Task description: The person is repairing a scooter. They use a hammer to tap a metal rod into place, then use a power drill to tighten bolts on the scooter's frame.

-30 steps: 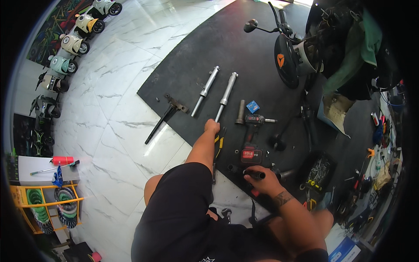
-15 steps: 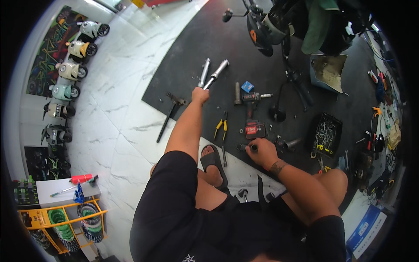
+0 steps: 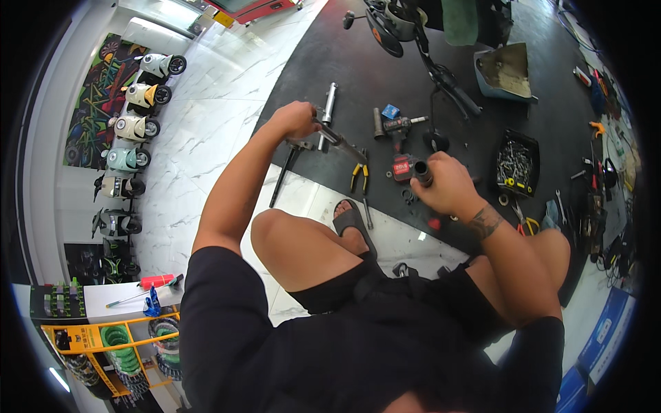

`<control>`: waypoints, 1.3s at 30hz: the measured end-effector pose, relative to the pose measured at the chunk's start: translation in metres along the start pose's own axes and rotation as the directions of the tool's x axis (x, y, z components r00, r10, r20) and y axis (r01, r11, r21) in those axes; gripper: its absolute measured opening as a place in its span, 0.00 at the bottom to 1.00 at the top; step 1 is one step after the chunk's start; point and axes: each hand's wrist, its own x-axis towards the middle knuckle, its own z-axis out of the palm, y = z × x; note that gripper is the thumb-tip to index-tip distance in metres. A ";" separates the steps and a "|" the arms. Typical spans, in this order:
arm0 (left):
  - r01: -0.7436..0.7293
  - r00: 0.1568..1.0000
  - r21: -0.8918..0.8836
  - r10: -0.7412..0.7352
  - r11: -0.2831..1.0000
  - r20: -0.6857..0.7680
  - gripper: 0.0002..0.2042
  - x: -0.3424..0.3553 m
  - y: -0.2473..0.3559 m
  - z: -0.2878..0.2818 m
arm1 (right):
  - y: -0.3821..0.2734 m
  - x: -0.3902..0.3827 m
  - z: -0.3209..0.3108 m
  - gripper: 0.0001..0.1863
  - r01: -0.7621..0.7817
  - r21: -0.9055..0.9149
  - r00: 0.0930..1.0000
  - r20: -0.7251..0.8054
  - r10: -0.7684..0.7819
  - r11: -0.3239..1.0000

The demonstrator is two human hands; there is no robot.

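Observation:
My left hand (image 3: 299, 120) is closed on a metal fork leg (image 3: 343, 143), raised at an angle over the mat. The other silver fork leg (image 3: 330, 101) lies behind it. A dark steering stem (image 3: 285, 175) rests below my left hand. My right hand (image 3: 445, 183) grips a short dark hollow tube (image 3: 423, 173), its open end facing up. Beside it are a red-and-black cordless impact wrench (image 3: 401, 163), a metal sleeve (image 3: 379, 123) and a small blue packet (image 3: 390, 111). Yellow-handled pliers (image 3: 358, 176) and a metal rod (image 3: 369, 215) lie between my hands.
A black tray of bolts (image 3: 516, 158), a handlebar assembly (image 3: 447, 89) and a curved panel (image 3: 501, 69) occupy the black mat (image 3: 296, 62). Tools (image 3: 597, 193) crowd the right side. Small scooters (image 3: 134, 127) line the left wall above a yellow tyre rack (image 3: 127, 329).
My left hand has lifted a fork leg and moved it left, tilting it round. My right hand has raised the dark tube and shifted it right and upward. The view has shifted.

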 end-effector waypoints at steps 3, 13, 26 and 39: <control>-0.039 0.999 -0.064 0.039 0.997 -0.003 0.16 -0.045 0.032 0.009 | 0.009 -0.016 -0.018 0.14 -0.115 0.232 0.992 0.086 0.097 0.966; -0.117 0.993 -0.124 0.115 0.985 -0.019 0.22 -0.079 0.150 0.094 | 0.010 -0.034 -0.055 0.20 -0.291 0.418 0.953 0.043 0.301 0.861; -0.302 0.912 -0.679 -0.004 0.669 -0.410 0.16 -0.047 0.185 0.151 | 0.003 -0.035 -0.085 0.17 -0.123 0.706 0.918 -0.186 0.350 0.697; -0.304 0.922 -0.918 0.321 0.254 -0.216 0.14 -0.022 0.163 0.190 | -0.002 -0.034 -0.076 0.16 -0.181 0.607 0.902 -0.211 0.376 0.774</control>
